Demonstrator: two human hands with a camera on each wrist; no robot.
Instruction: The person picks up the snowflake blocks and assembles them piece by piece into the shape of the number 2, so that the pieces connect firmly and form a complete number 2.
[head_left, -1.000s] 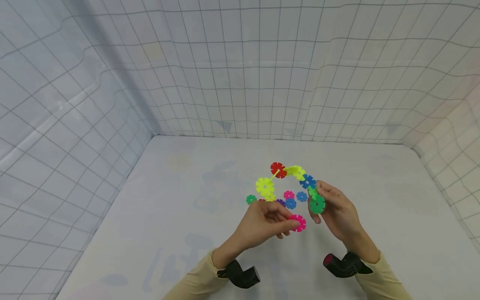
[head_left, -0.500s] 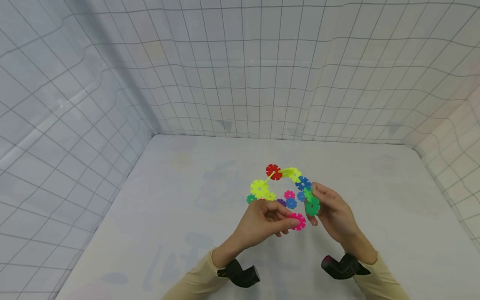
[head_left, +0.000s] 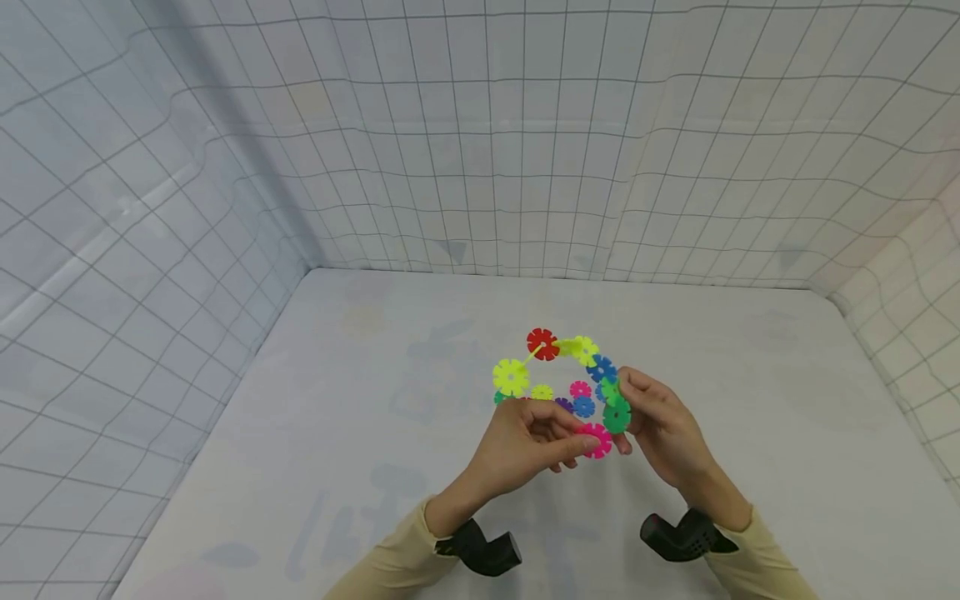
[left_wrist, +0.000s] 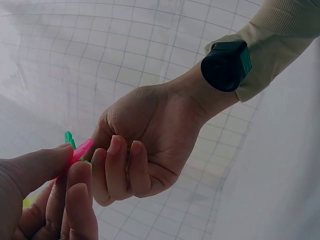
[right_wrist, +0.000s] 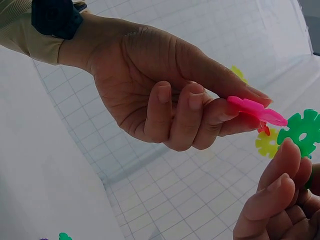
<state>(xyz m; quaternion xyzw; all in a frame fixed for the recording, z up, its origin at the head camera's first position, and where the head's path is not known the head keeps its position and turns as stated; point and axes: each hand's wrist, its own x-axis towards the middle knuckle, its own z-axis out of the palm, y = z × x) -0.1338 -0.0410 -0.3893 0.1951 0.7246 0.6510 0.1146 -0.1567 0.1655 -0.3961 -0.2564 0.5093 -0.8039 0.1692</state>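
Between thumb and fingers my left hand (head_left: pixel 525 446) pinches a pink notched plastic disc (head_left: pixel 597 442), seen nearly edge-on in the right wrist view. My right hand (head_left: pixel 667 425) holds the green end of a curved chain of interlocked snowflake discs. A green disc (head_left: pixel 617 414) at that end lies right by the pink disc. From there the chain runs through a blue disc (head_left: pixel 602 368), yellow discs (head_left: pixel 585 351) and a red disc (head_left: pixel 543 344) to a large yellow disc (head_left: pixel 511 377). In the left wrist view my right hand (left_wrist: pixel 145 145) has its fingers curled near the pink disc.
Several loose discs lie on the white surface behind my hands, among them a blue disc (head_left: pixel 583 407), a pink disc (head_left: pixel 581 389) and a small yellow disc (head_left: pixel 542 392). A white sheet with a grid pattern (head_left: pixel 555 192) walls the back and sides.
My right hand has moved left with the chain, bringing its green end up to the pink disc. My left hand has stayed nearly still, holding the pink disc.
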